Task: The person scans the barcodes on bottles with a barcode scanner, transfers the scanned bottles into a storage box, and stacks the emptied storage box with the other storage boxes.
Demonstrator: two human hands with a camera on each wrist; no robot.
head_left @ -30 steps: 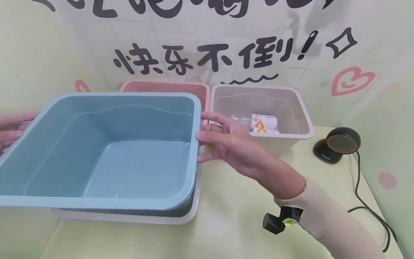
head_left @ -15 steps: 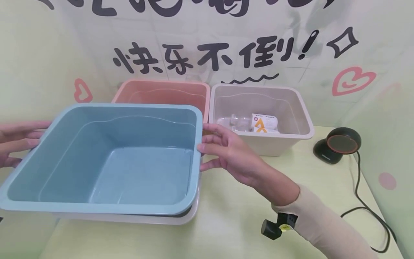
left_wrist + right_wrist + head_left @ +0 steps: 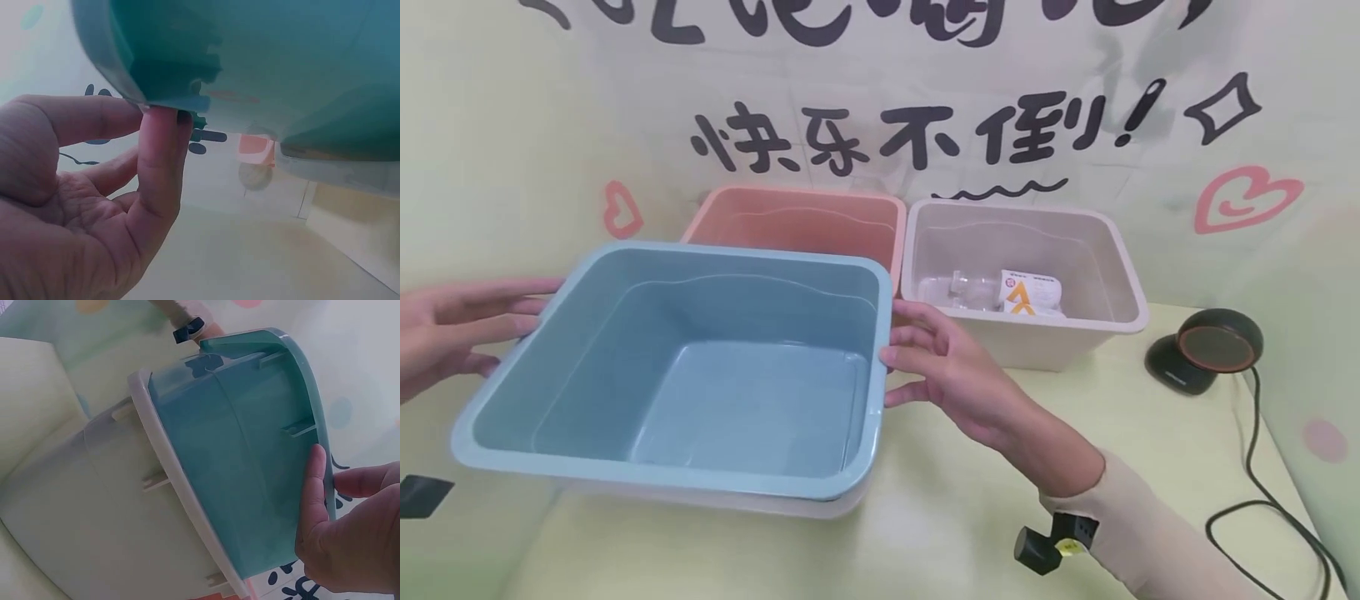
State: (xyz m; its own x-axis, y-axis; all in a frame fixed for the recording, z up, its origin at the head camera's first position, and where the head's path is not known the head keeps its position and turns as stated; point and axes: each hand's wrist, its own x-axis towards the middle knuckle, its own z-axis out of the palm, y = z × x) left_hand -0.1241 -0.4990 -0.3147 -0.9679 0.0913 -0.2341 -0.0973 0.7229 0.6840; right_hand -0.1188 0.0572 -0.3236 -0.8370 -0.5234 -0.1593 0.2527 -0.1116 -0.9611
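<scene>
Both hands hold a light blue plastic bin [image 3: 752,408] by its two ends. My left hand [image 3: 456,337] pinches the left rim, with fingers hooked under the lip [image 3: 94,56] in the left wrist view. My right hand [image 3: 951,367] pinches the right rim between thumb and fingers. Below the blue bin is a pale bin [image 3: 808,507] on the table. The right wrist view shows the blue bin's lower part inside the pale bin [image 3: 94,506], its upper wall and rim standing above that bin's edge. The head view shows nothing inside the blue bin.
A pink bin [image 3: 820,218] stands at the back, partly hidden by the blue one. Beside it, a greyish bin [image 3: 1120,258] holds clear bottles with a white and orange label [image 3: 1030,293]. A black round device [image 3: 1217,342] with a cable [image 3: 1251,450] sits right on the table.
The blue bin has come down, deeper into the pale bin, with both hands moving with it. More of the left hand shows now, and the head view has shifted slightly.
</scene>
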